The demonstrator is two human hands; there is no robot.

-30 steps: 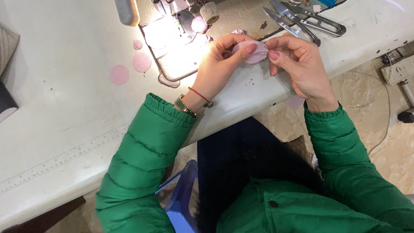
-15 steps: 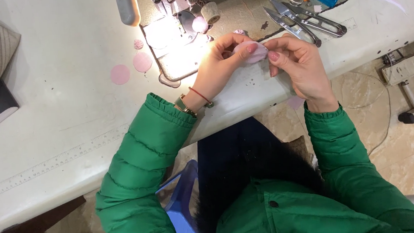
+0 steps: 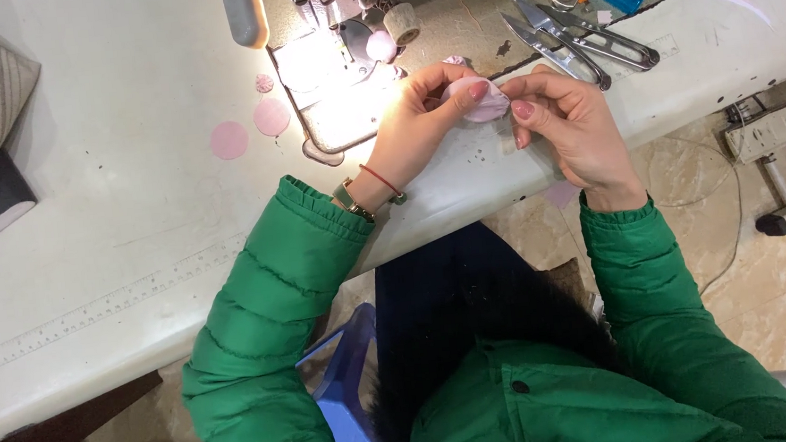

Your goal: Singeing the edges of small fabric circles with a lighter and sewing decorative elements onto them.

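The small pink cloth piece [image 3: 479,100] sits right between both hands. The left hand [image 3: 422,119] and right hand [image 3: 569,120] each pinch one side.

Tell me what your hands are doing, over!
Left hand and right hand both pinching the pink fabric piece. Held over the table edge. Thread snips lie apart, nothing blocking.

I wear a puffy green jacket [image 3: 270,336] with ribbed cuffs; a watch [image 3: 347,197] and red cord [image 3: 380,180] circle my left wrist.
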